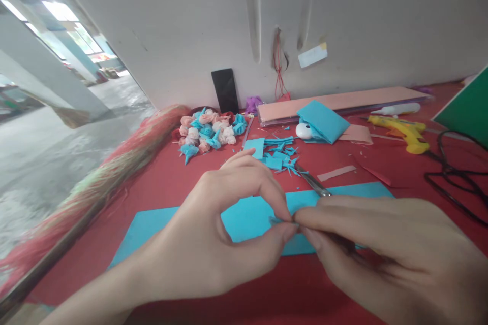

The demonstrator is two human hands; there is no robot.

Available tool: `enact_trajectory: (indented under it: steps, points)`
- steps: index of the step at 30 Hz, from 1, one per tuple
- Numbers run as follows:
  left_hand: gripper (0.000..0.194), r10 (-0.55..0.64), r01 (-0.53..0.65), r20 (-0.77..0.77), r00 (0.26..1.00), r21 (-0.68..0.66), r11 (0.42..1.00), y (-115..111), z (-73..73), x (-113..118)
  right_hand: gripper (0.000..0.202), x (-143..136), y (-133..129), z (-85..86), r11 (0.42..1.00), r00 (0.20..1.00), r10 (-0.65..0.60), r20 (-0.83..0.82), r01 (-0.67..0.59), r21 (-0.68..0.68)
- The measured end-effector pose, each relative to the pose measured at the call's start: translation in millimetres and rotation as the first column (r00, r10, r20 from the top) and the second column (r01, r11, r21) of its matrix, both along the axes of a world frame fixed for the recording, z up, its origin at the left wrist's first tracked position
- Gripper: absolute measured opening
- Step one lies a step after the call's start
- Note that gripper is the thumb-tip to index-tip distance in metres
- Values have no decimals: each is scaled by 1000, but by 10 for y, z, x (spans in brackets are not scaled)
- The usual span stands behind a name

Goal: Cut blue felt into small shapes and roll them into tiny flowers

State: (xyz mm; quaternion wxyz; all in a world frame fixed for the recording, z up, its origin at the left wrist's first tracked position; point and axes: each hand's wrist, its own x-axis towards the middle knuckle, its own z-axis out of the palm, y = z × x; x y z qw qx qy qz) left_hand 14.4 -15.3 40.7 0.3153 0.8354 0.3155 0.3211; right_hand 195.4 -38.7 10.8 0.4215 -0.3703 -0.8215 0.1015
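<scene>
My left hand pinches a small blue paper piece between thumb and index finger, its other fingers curled above. Meeting it tip to tip, my right hand is closed on the piece's right end, which the fingertips mostly hide. Both hands hover over a long blue paper sheet lying on the red table. Just behind the sheet are cut blue paper scraps and scissors, partly covered by my right hand.
Pink, white and blue paper flowers are heaped at the back left, near a dark phone leaning on the wall. Folded blue paper, a yellow glue gun and its black cord lie right. A pole with red fringe borders the left edge.
</scene>
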Motion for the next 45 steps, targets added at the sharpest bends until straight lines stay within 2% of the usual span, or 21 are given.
enact_trajectory:
  steps: [3, 6, 10, 14, 15, 16, 19, 24, 29, 32, 37, 40, 42, 45]
  points:
    - [14, 7, -7, -7, 1000, 14, 1000, 3, -11, -5, 27, 18, 3, 45, 1000, 998, -24, 58, 24, -4]
    - [14, 7, -7, -13, 1000, 23, 1000, 8, -27, -12, 25, 42, 15, 62, 998, 996, 15, 85, -10, -59]
    - [13, 16, -15, -21, 1000, 24, 1000, 7, -33, -23, 24, 37, 27, 33, 989, 999, 34, 20, -30, -145]
    - [11, 36, -35, -32, 999, 35, 999, 4, -28, -27, 27, 12, 30, 1, 987, 991, 52, -126, -70, -145]
    - [11, 39, -37, -36, 999, 37, 999, 4, -29, -26, 26, 10, 32, -4, 981, 996, 20, -83, -35, -193]
    - [10, 41, -40, -39, 998, 36, 999, 5, -30, -27, 26, 8, 34, -7, 986, 991, 50, -124, -69, -152]
    - [10, 41, -40, -44, 998, 13, 999, 7, -37, -31, 25, -2, 47, 1, 977, 993, 49, -105, -69, -200]
    - [8, 27, -29, -39, 999, -44, 999, -1, -39, -40, 22, -47, 94, 57, 942, 996, 21, -83, -48, -332]
    - [8, 27, -27, 2, 1000, -93, 995, -8, -19, -19, 23, -52, 164, 111, 895, 988, 46, -145, -105, -434]
    - [9, 31, -26, 48, 998, -103, 994, -14, 1, -5, 21, -24, 175, 129, 815, 963, 91, -254, -219, -536]
    - [16, -8, 20, 88, 996, -135, 991, -27, 19, -23, 21, -1, 107, 169, 576, 888, 82, -453, -413, -705]
    - [19, -34, 52, 116, 993, -153, 987, -21, 14, -44, 18, -2, 71, 195, 449, 874, 7, -486, -437, -780]
    - [19, -39, 59, 125, 991, -159, 986, -14, 10, -53, 17, 3, 70, 206, 391, 876, -43, -481, -428, -815]
    - [20, -34, 55, 127, 991, -163, 985, -9, 5, -61, 17, 24, 99, 198, 335, 877, -15, -481, -449, -828]
